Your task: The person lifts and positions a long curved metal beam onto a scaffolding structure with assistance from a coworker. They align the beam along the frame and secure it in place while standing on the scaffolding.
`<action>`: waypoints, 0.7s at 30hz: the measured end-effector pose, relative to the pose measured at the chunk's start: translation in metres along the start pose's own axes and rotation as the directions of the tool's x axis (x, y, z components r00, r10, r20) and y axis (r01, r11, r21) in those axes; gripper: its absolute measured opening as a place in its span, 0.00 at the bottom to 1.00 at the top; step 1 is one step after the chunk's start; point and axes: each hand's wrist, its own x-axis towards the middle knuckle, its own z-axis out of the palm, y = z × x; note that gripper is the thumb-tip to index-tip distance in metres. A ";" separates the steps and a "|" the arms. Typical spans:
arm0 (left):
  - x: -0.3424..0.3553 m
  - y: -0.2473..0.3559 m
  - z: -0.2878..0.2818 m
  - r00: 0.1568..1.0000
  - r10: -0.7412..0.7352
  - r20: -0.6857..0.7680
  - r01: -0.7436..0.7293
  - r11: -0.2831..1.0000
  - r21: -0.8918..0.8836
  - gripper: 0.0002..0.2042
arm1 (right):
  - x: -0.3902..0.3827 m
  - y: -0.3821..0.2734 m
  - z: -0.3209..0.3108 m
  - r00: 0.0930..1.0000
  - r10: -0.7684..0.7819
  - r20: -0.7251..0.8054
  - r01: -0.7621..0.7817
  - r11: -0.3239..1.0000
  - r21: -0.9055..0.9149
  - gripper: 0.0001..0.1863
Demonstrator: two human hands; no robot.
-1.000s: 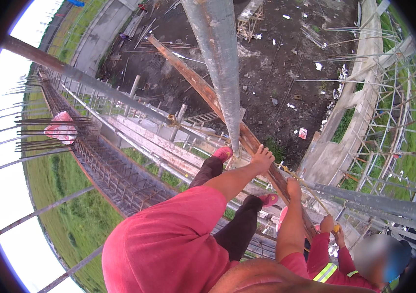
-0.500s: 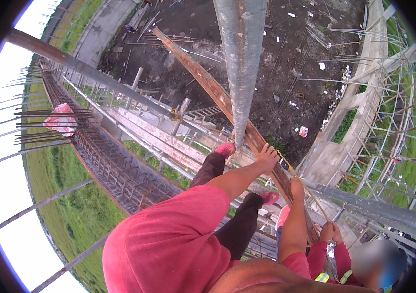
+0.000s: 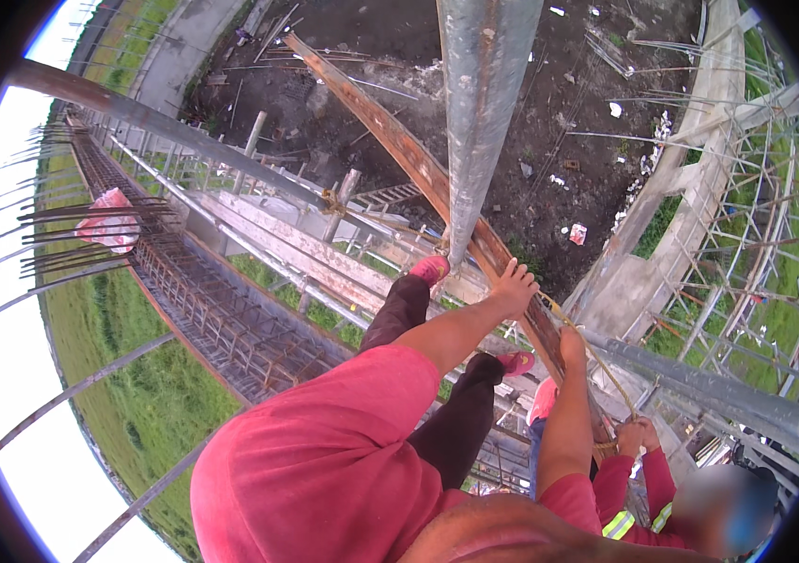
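One reddish-brown plank (image 3: 403, 158), seemingly being steadied: my left hand (image 3: 516, 289) curls over it; my right hand (image 3: 572, 347), I can't tell. Next calls for holding firm.

Rebar cage (image 3: 230, 324) left of plank (image 3: 413, 161)

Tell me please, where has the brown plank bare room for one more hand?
The plank is bare between its far end and the upright pole. A shorter bare stretch lies between the left grip and right grip. Lower down is crowded: right forearm, co-worker's hands and rope.
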 end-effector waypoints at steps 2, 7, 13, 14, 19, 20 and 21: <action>0.000 0.000 -0.001 1.000 -0.003 0.011 0.003 1.000 -0.005 0.33 | -0.001 -0.002 -0.003 0.999 0.044 0.007 -0.044 0.998 0.033 0.17; 0.000 0.000 0.000 1.000 0.000 -0.008 0.000 1.000 -0.006 0.32 | -0.004 -0.006 -0.007 0.999 -0.029 -0.018 0.029 0.999 -0.018 0.16; 0.001 -0.001 0.001 1.000 -0.002 -0.024 0.001 0.999 -0.041 0.32 | -0.003 -0.005 -0.006 1.000 -0.017 -0.019 0.017 1.000 0.006 0.15; 0.001 -0.001 0.002 1.000 0.006 -0.011 -0.007 0.999 -0.049 0.32 | -0.001 -0.004 -0.006 1.000 -0.009 0.001 0.009 0.999 -0.053 0.15; 0.001 -0.002 0.005 0.998 -0.002 -0.066 -0.001 0.999 -0.043 0.37 | -0.003 -0.003 -0.004 0.998 -0.055 0.033 0.059 0.990 -0.132 0.16; 0.002 -0.002 0.005 0.998 0.007 -0.069 -0.007 1.000 0.005 0.39 | -0.005 -0.005 -0.005 0.996 -0.083 0.018 0.085 0.982 -0.167 0.16; 0.002 -0.003 0.005 0.997 0.024 -0.071 -0.026 0.999 -0.032 0.39 | -0.006 -0.007 -0.005 0.999 0.019 0.031 -0.017 0.997 -0.072 0.20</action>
